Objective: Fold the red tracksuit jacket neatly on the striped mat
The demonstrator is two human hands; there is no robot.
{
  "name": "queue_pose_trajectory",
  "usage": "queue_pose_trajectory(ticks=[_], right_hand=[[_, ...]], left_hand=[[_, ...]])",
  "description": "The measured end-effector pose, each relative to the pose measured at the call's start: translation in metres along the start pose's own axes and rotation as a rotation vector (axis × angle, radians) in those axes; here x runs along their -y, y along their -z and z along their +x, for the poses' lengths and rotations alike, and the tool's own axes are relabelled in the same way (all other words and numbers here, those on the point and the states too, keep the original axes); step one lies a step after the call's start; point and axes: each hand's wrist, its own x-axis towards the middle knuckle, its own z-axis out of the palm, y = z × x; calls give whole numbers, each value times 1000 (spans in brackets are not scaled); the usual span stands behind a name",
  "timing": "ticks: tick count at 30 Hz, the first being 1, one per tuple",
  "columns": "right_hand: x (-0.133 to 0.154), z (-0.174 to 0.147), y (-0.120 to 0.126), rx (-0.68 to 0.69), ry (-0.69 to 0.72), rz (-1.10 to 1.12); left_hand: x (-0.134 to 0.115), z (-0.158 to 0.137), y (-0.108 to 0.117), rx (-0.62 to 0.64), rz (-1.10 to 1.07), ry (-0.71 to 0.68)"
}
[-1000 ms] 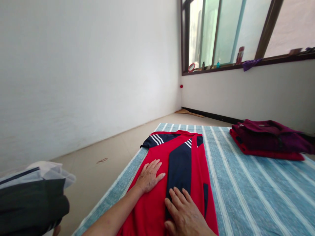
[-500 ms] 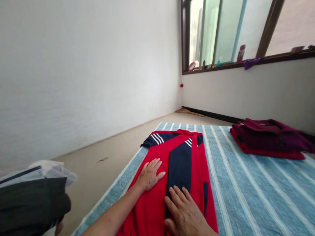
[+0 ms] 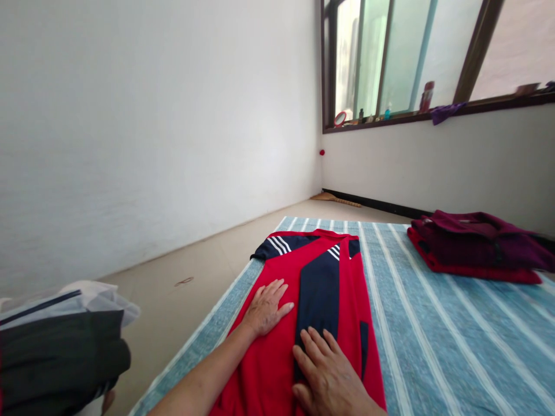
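A red jacket [image 3: 277, 358] with navy panels and white stripes lies on the blue striped sheet [image 3: 416, 323], its collar end away from me. One navy sleeve [image 3: 318, 294] is folded lengthwise over the body. My left hand [image 3: 269, 309] rests flat on the red fabric to the left of that sleeve, fingers stretched out. On the lower part of the folded sleeve lies my right hand [image 3: 327, 370], palm down with fingers slightly apart. Neither hand grips the cloth. The near end of the jacket runs out of view.
Folded maroon and red garments [image 3: 477, 245] are stacked at the right on the sheet. Dark and white clothes [image 3: 60, 352] are at the lower left, with part of another hand [image 3: 108, 400] beneath. A wooden-looking object [image 3: 336, 199] lies by the corner. Small items line the windowsill [image 3: 399, 120].
The whole view has shifted very slightly. Both hands stay in the same places on the jacket, and the jacket lies as before.
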Motion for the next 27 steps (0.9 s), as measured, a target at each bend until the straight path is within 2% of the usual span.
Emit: queue_pose_trajectory(ticks=[27], right_hand=[[3,-1,7,25,-4,-1]], left_hand=[[2,1,-2,-1,22,2]])
